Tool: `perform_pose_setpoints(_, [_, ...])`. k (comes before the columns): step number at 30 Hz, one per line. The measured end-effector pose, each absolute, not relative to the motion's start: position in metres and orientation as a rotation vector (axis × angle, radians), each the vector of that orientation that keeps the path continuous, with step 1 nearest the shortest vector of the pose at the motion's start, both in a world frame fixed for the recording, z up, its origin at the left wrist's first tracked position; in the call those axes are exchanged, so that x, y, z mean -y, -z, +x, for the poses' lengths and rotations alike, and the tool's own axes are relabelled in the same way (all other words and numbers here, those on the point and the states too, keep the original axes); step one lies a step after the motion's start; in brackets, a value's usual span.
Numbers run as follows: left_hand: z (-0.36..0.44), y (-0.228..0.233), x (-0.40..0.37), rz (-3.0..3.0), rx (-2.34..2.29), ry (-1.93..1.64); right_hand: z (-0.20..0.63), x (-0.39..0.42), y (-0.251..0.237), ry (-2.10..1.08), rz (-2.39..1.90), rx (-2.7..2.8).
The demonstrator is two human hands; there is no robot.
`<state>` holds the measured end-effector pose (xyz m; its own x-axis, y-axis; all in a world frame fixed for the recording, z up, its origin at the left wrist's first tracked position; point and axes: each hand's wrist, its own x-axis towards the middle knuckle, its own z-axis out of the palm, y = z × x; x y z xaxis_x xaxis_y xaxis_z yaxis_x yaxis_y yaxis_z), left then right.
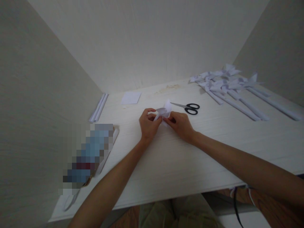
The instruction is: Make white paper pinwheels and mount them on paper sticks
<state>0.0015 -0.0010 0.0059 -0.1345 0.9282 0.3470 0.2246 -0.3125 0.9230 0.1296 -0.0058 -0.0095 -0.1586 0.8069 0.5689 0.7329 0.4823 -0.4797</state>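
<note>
Table: white top beneath both hands; we read clock directions from our hands.
Paper tubes with folded heads: clustered at two o'clock.
Left hand: thumb and fingers pinching folded paper from eight o'clock.
Right hand: thumb and forefinger pinching its lower edge, four o'clock side.
Scissors: two o'clock, just beside our right hand.
Paper square: flat, ten o'clock.
Folded paper: between our hands; we judge it light, soft, easily creased; best held at thicker folds. No containers we can make out.
</note>
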Motion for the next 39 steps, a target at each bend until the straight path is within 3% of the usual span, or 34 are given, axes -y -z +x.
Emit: perform_pose_setpoints(39, [0.0004,-0.0036,-0.0043,1.448,-1.262,-1.44,0.1331,0.0039,0.004,-0.285,-1.148,1.705])
